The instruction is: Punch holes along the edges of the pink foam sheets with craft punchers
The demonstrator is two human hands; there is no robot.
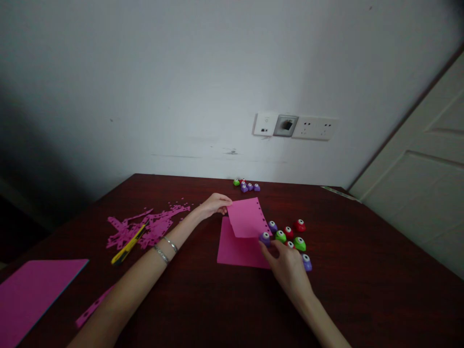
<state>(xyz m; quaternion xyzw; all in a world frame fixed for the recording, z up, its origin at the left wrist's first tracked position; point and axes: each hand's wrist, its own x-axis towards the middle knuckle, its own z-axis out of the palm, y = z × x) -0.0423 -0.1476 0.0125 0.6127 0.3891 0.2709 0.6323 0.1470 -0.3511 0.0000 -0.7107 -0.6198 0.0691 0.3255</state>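
My left hand [216,205] pinches the upper left corner of a pink sheet [247,217], which has a row of small holes along its right edge. This sheet is raised and tilted above a second pink sheet [237,253] lying flat on the table. My right hand [290,268] grips a small purple craft punch [265,238] with a single eye, at the lower right corner of the raised sheet. Whether the paper sits inside its slot I cannot tell. Close to my right hand are several similar punches, among them a green one [299,243] and a red one [300,225].
A yellow utility knife [128,246] lies on punched pink scraps [159,227] at left. Nearer are a pink strip [92,307] and a pink pad [39,290]. More punches [244,187] stand by the wall with sockets [315,127]. The dark table [362,270] has a door at right.
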